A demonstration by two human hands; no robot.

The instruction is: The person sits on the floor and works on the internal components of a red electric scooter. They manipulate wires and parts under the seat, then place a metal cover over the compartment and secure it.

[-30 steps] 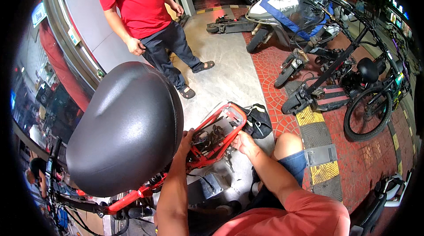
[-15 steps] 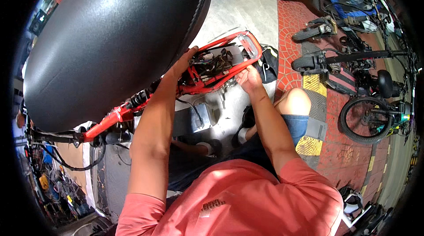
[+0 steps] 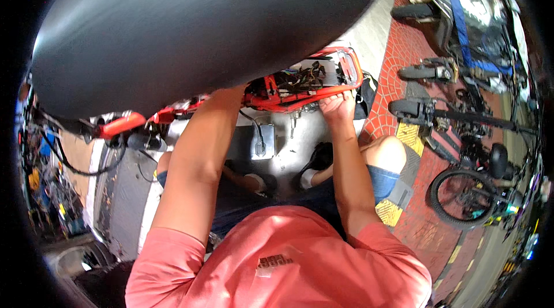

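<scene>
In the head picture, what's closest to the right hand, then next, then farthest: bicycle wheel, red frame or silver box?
From the right hand:
1. Red frame, right against it
2. Silver box, lower left
3. Bicycle wheel, over to the right

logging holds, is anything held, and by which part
The right grip touches the red frame at its near rail, by its rounded end; holding can't be confirmed. The black seat hides the left grip.

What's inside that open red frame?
Inside the red frame near the right hand, tangled wires show; the black seat covers its upper left part, hiding whatever lies there.
</scene>
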